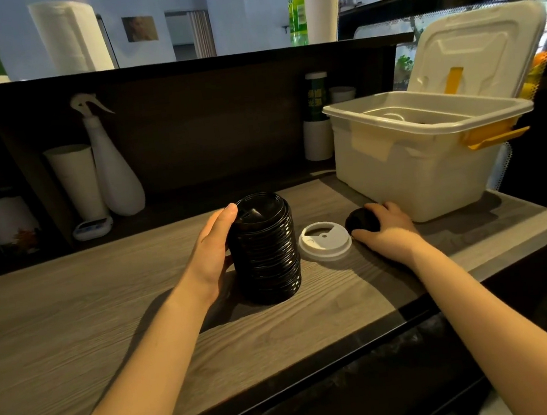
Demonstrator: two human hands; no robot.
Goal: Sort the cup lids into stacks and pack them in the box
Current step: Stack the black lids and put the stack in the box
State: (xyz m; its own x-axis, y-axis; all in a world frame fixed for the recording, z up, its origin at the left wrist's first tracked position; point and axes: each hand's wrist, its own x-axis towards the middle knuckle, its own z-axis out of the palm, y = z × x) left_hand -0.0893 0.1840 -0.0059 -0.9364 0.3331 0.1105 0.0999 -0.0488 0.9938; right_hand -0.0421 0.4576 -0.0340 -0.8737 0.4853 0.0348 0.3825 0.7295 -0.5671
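Note:
A tall stack of black cup lids (265, 249) stands on the wooden counter (72, 318). My left hand (213, 249) wraps its left side, fingertips at the top lid. One white lid (325, 240) lies flat just right of the stack. Further right a single black lid (361, 220) rests on the counter with my right hand (386, 228) closed over it. The cream plastic box (414, 159) stands open at the right, its hinged lid (477, 51) tipped back, with a clear lid visible inside.
A white spray bottle (111, 158), paper cup stacks (76, 183) and a small timer (92, 228) sit on the dark shelf behind. A green canister (315, 98) stands by the box. The counter's front edge (317, 350) runs diagonally below my arms.

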